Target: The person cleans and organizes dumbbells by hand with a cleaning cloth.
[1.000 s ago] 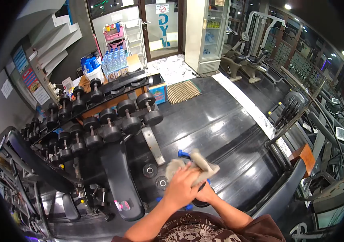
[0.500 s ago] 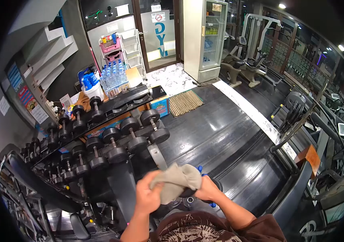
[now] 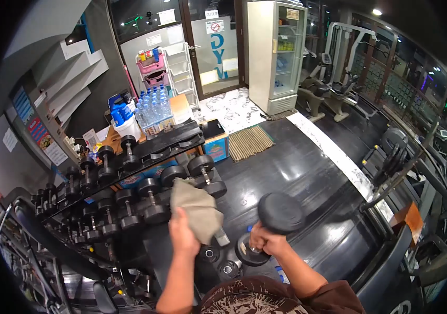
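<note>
Cloth point(image 3: 197, 212) has shifted left with your left hand point(image 3: 184, 238); half a second ago it was bunched beside your right hand point(image 3: 267, 239), at the dumbbell point(image 3: 281, 213). Now the two are apart.

Left hand: pinching the cloth near its lower left edge, most fingers hidden behind it, cloth spread out above the hand. Slight blur there.

Right hand: closed round the dumbbell's handle, between its two black heads. You've got it tilted in front of you, over the floor point(image 3: 307, 175), one head up and to the right, the other lower left.

Round weights point(image 3: 209, 254) sit low between your forearms. Dumbbell rack point(image 3: 174, 140) is ahead-left; your cloth blocks part of it. Striped mat point(image 3: 250, 143) lies past the rack's end, fridge point(image 3: 263, 57) behind that.
</note>
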Demonstrator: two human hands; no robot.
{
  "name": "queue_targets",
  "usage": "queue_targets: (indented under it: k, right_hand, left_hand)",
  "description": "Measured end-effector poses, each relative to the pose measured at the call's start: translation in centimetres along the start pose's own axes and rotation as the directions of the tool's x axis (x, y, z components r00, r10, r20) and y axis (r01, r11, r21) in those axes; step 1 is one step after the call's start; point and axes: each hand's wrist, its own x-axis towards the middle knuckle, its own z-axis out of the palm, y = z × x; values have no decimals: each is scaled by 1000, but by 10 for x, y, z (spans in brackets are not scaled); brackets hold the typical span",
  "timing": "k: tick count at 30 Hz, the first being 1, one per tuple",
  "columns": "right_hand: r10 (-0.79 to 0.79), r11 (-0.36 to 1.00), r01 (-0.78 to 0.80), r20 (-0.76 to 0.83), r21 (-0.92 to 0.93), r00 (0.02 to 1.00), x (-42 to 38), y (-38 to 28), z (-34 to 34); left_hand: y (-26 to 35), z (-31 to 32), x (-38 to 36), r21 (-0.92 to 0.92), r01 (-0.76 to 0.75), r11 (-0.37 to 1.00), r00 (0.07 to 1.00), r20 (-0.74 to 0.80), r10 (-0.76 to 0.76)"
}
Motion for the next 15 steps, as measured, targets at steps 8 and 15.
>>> queue_targets:
  k: [8, 15]
  right_hand:
    - [-451, 887, 430, 113, 166, 886, 129, -81, -27]
    - [-509, 835, 498, -14, 232, 860, 205, -113, -67]
  left_hand:
    - [-66, 121, 23, -215, 533, 818, 815, 390, -428]
    - [-59, 145, 52, -209, 482, 851, 844, 371, -388]
